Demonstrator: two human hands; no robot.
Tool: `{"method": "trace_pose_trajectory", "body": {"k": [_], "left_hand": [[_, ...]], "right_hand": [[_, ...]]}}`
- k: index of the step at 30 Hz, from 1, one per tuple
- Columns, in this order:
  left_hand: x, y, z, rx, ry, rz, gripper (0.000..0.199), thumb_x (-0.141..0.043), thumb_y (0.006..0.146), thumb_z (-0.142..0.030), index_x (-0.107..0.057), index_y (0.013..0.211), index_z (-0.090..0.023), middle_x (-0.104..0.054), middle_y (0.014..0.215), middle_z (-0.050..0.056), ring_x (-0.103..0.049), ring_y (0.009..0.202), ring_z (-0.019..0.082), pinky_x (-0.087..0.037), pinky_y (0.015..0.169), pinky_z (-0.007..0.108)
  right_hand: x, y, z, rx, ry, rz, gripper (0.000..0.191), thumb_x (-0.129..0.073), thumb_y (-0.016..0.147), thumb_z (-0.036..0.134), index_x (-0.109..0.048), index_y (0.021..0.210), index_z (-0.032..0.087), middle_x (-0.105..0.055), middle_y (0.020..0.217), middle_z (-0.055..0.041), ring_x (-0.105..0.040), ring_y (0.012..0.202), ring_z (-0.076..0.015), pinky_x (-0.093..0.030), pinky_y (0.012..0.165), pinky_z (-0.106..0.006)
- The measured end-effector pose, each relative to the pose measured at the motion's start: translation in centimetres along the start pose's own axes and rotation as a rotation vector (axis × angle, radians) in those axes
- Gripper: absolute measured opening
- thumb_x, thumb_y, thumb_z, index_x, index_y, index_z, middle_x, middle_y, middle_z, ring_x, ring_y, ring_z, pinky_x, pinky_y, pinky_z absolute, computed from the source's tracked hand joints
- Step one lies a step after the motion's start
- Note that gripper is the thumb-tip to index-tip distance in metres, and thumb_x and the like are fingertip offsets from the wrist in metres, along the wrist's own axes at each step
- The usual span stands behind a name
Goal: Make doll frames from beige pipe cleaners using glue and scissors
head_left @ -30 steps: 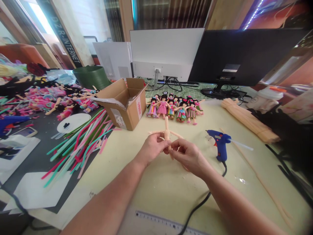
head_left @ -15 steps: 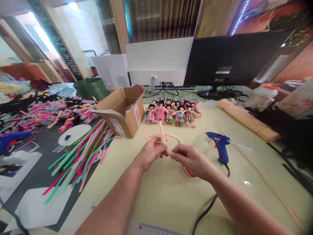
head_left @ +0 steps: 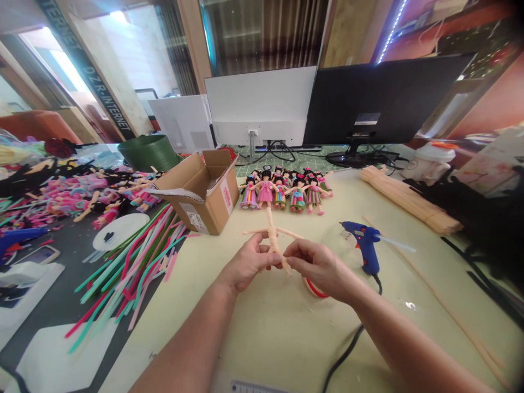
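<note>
Covering part of the beige pipe-cleaner figure (head_left: 272, 236), the left hand (head_left: 250, 265) pinches its torso, while the right hand (head_left: 319, 266) is clamped on its lower end (the exact strand is hard to make out). Beneath the right hand, a red curved item (head_left: 315, 289) is partly hidden; the ruler (head_left: 249, 388), cut off, shows less than 1.0 s ago. Held above the table (head_left: 262, 333), the figure has a wrapped torso, an upright stalk and 2 outspread arms.

A light strip (head_left: 392, 31) glows right of the brown curtain (head_left: 292, 38)
</note>
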State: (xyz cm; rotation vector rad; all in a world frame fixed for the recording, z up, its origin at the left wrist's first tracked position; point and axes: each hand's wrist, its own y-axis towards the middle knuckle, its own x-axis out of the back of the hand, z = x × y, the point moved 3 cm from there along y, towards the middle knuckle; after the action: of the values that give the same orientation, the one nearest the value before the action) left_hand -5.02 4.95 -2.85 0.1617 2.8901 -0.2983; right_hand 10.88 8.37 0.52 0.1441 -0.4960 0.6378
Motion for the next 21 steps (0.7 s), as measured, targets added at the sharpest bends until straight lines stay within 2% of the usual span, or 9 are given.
{"method": "trace_pose_trajectory", "body": {"k": [7, 13, 21], "left_hand": [[-0.23, -0.09, 0.01, 0.013, -0.049, 0.036, 0.063, -0.075, 0.066, -0.021, -0.046, 0.122, -0.019, -0.060, 0.075, 0.000, -0.059, 0.071, 0.013, -0.032, 0.060, 0.023], [-0.42, -0.11, 0.22, 0.019, -0.052, 0.019, 0.064, -0.075, 0.065, -0.020, -0.046, 0.122, -0.020, -0.060, 0.074, -0.001, -0.058, 0.069, 0.012, -0.035, 0.063, 0.024], [-0.86, -0.10, 0.01, -0.002, -0.101, -0.012, 0.059, -0.074, 0.065, -0.019, -0.046, 0.117, -0.019, -0.059, 0.069, -0.002, -0.058, 0.064, 0.011, -0.033, 0.060, 0.023]], "right_hand": [[0.09, 0.08, 0.13, 0.005, -0.031, -0.029, 0.013, -0.054, 0.078, 0.025, -0.059, 0.071, 0.016, -0.053, 0.062, 0.0014, -0.043, 0.058, -0.0112, -0.034, 0.053, -0.024], [0.12, 0.04, 0.17, -0.010, -0.019, -0.027, 0.014, -0.055, 0.078, 0.027, -0.060, 0.071, 0.016, -0.055, 0.062, 0.0016, -0.044, 0.057, -0.0110, -0.034, 0.052, -0.024], [0.04, 0.09, 0.12, 0.067, 0.039, -0.046, 0.011, -0.056, 0.081, 0.025, -0.060, 0.075, 0.017, -0.060, 0.067, 0.0007, -0.050, 0.061, -0.0119, -0.039, 0.055, -0.024]]}}
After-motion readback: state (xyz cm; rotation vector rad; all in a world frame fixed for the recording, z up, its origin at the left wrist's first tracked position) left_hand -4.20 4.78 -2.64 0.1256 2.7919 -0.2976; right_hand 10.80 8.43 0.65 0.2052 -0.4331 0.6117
